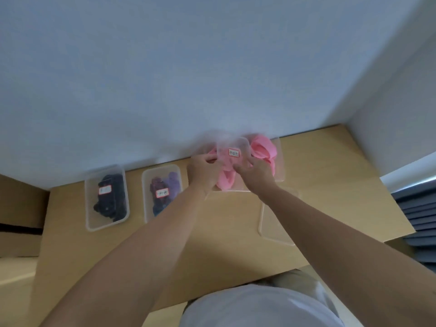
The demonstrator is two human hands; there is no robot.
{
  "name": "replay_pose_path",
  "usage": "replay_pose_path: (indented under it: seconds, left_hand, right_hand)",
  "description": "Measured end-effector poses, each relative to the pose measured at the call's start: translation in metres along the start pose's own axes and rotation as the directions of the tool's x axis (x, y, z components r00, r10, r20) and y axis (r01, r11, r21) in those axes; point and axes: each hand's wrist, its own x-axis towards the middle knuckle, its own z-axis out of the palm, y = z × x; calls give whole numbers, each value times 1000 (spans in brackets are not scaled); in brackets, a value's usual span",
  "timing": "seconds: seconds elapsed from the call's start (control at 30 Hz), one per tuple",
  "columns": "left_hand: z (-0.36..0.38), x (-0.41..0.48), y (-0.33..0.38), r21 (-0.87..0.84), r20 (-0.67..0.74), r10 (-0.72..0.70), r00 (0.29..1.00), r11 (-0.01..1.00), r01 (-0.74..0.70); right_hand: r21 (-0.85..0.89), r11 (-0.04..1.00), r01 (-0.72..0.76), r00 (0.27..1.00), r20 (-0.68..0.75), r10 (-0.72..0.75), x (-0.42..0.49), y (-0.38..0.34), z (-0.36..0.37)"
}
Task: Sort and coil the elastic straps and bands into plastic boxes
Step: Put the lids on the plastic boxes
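Pink elastic bands are heaped in a clear plastic box at the table's far edge, against the wall. Over the heap sits a smaller clear plastic piece with a red-framed label, tilted and blurred; box or lid, I cannot tell. My left hand grips its left edge with curled fingers. My right hand grips its right edge, fingers curled over the pink bands. A pink band hangs down between my two hands.
Two labelled clear boxes stand at the left: one with black straps, one with purple and dark bands. A loose clear lid lies on the wooden table at the right. A wall rises right behind the boxes.
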Motion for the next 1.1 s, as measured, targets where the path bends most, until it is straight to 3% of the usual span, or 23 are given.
replay_pose_path:
  seconds: [0.07,0.2,0.3,0.57,0.77,1.0,1.1]
  left_hand:
    - [1,7,-3,47,-32,-8,999,999,10]
    - [4,17,-5,86,-111,-98,989,990,108]
    - [6,21,-6,70,-145,-136,980,987,148]
    - [3,22,0,78,-238,-192,952,973,216]
    - [0,22,-2,135,-169,-145,975,976,169]
    - [4,28,-6,177,-200,-132,971,970,169]
    - [2,29,-11,168,-209,-128,970,972,164]
  right_hand:
    - [-33,999,6,1000,25,-5,6,-1,5]
    - [-279,942,187,982,63,-176,16,-2,10]
    - [-409,898,161,987,41,-158,19,0,17]
    - [-323,934,151,988,62,-138,22,2,21]
    - [-309,948,83,988,151,-37,20,5,18]
    - [-379,921,89,994,89,-59,17,-2,21]
    - [-302,947,105,991,114,-74,19,-9,25]
